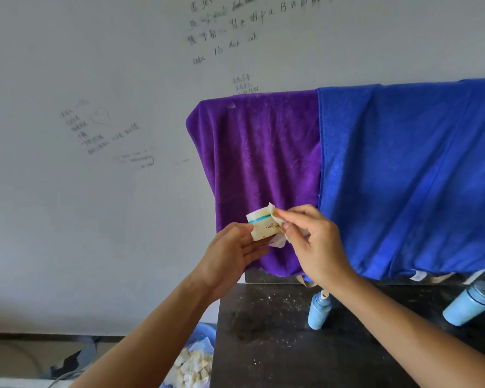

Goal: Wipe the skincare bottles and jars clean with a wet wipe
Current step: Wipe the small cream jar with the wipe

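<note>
Down on the dark table [263, 354] stand a small blue bottle [319, 312] and a bigger blue bottle [469, 308]. Up above, the left hand [233, 249] grips a cream jar [263, 226], the right hand [318, 242] pinches a white wipe [280, 242] against its side. Behind hang a purple towel [263, 149] and a blue towel [403, 169].

- Single view, head-worn, wide-angle.
- Faces forward, slightly down, toward wall [67, 219], purple towel [258, 152] and blue towel [403, 163]; desk [263, 345] low at right.
- Close range: left hand [230, 253] and right hand [317, 247] near centre, forearms entering from below.
</note>
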Tool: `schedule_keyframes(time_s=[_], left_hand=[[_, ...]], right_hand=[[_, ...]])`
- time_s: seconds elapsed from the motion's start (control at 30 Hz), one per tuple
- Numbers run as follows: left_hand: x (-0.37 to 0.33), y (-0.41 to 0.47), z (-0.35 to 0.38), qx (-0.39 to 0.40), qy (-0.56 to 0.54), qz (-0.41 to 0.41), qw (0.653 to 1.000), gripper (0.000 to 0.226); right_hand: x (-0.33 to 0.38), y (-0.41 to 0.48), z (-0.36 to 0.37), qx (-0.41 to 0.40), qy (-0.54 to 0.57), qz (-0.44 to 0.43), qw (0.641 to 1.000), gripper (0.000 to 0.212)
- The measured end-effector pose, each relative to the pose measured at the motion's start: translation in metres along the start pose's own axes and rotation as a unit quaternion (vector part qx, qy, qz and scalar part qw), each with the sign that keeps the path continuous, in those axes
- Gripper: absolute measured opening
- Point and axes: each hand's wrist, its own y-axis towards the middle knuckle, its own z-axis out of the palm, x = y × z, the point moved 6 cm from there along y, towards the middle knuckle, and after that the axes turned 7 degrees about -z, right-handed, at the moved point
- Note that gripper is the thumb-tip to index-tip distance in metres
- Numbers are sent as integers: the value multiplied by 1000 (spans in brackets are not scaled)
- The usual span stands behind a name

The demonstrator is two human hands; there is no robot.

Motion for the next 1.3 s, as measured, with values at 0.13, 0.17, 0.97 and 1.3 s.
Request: schedule_keyframes(time_s=[0.13,0.17,0.97,1.3], left_hand=[[-6,-3,-7,-2,27,6,1000,33],[-7,-2,-8,-2,25,8,1000,35],[-4,3,-21,-7,13,8,1000,49],[-8,6,0,-16,41,38,998,57]], right_hand=[[-3,6,0,40,46,37,997,30],[-3,7,0,44,54,42,997,30],[-21,0,-14,83,202,159,963,25],[-4,-2,6,52,57,44,996,36]])
